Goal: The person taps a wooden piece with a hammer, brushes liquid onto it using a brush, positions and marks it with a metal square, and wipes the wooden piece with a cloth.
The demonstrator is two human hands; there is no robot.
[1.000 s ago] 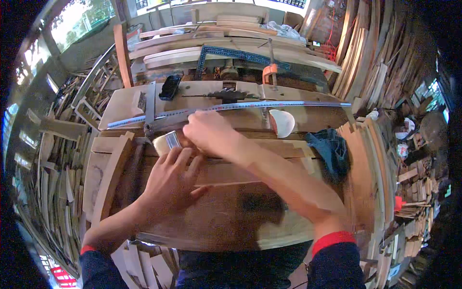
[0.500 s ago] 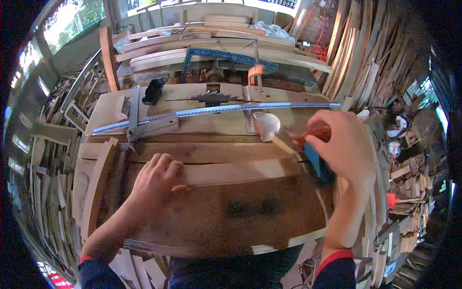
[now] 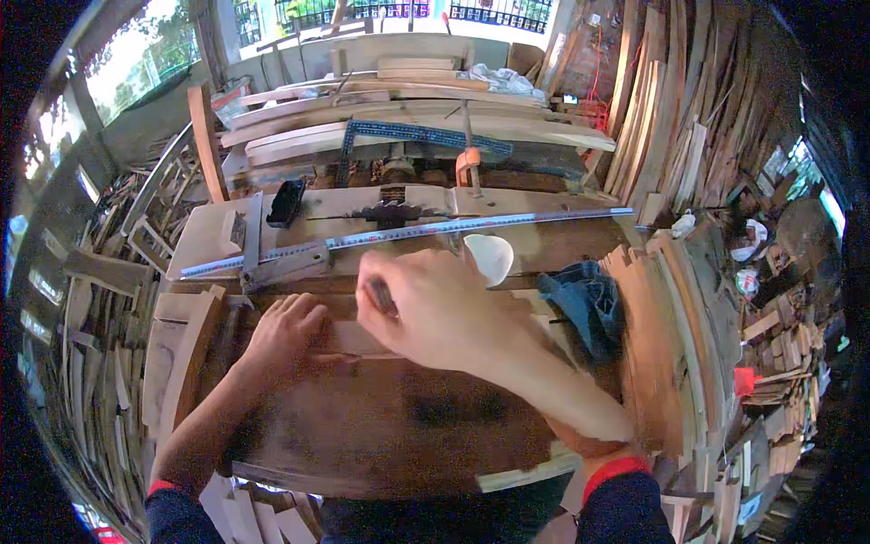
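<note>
Gripping from above, the right hand (image 3: 412, 299) closes its fingers around a dark handle (image 3: 382, 297). In the head view only a short end of the handle shows; its contact with the strip (image 3: 349, 339) cannot be told. The full wrap, rather than a fingertip pinch, likely gives firm control of the handle's angle.

The left hand (image 3: 288, 332) lies palm down at the strip's left part, fingers close together, thumb apart, pinching nothing that shows. This pose probably steadies the strip by light pressure.

The strip lies along the far side of the brown board (image 3: 362, 417) and passes behind the right hand, a position both arms reach while bent.

The white cup (image 3: 491, 258) sits just beyond the right hand, and the blue cloth (image 3: 584, 308) lies right of it; both seem placed for a short reach. The rule (image 3: 390, 235) crosses the worktop (image 3: 571, 238) aslant beyond both hands, probably out of their way. The square (image 3: 417, 134) rests farther back, near the clamp (image 3: 467, 167).
</note>
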